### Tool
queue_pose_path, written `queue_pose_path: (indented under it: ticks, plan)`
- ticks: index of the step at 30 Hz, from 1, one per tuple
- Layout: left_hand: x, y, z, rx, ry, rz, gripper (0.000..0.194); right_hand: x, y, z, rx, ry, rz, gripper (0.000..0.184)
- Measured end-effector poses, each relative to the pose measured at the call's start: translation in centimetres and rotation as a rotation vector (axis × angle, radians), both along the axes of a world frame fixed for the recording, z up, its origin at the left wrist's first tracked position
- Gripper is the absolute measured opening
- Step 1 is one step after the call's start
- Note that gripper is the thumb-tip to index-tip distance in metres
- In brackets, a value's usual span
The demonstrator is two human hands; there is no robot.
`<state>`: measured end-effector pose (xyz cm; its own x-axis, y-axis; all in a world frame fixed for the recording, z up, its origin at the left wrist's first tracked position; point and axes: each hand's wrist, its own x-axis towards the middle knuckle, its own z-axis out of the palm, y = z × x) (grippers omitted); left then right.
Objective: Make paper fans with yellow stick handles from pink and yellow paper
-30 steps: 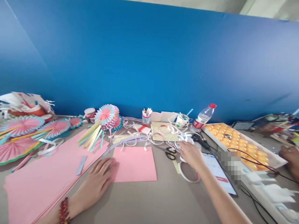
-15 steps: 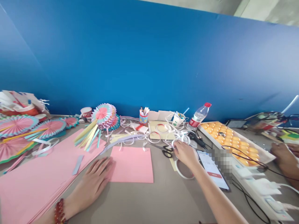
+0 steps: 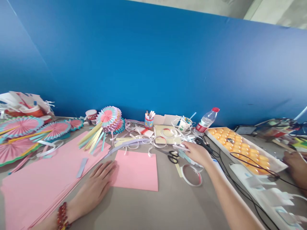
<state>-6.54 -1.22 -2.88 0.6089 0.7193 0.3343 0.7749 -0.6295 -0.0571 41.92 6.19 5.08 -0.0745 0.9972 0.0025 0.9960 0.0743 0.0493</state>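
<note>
My left hand (image 3: 99, 179) lies flat across the left edge of a small pink paper sheet (image 3: 136, 172) and the larger pink sheets (image 3: 40, 182) beside it. Two short white tape strips curl up from the small sheet's top edge. Farther right, my right hand (image 3: 198, 154) is closed on a roll of white tape (image 3: 180, 147), seen nearly edge-on at the fingertips. Just left of that hand lie black-handled scissors (image 3: 173, 156). A larger tape ring (image 3: 191, 175) with a reddish inner side rests on the table below the right hand.
Folded paper rosettes (image 3: 21, 126) lie at the left. Along the blue wall stand a pen cup (image 3: 149, 122) and a bottle (image 3: 206, 121). At right are a tray of orange domes (image 3: 240, 148), black cables, a power strip (image 3: 259, 191) and another person's hand (image 3: 295, 167).
My right hand has pulled slightly toward me and right, with the tape roll now showing at its fingertips. The large tape ring is more exposed. My left hand has stayed put.
</note>
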Motion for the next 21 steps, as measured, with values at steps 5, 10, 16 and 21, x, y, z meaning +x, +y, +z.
queue_pose_path:
  ticks: [5, 10, 16, 21]
  plan:
    - [0.0, 0.0, 0.4, -0.026, 0.046, -0.001, 0.062, 0.3, 0.6, 2.9, 0.005, -0.006, 0.008, 0.046]
    - [0.0, -0.1, 0.2, 0.001, 0.088, -0.007, 0.064, 2.1, 0.2, 4.6, -0.030, 0.051, 0.013, 0.030]
    - [0.0, -0.2, 0.0, -0.014, 0.025, 0.000, 0.060, 4.2, -0.7, 3.5, 0.113, 0.794, -0.084, 0.029]
    - [-0.2, -0.3, -0.2, -0.046, 0.003, 0.009, 0.061, 2.7, 0.6, 1.6, 0.182, 1.222, -0.153, 0.038]
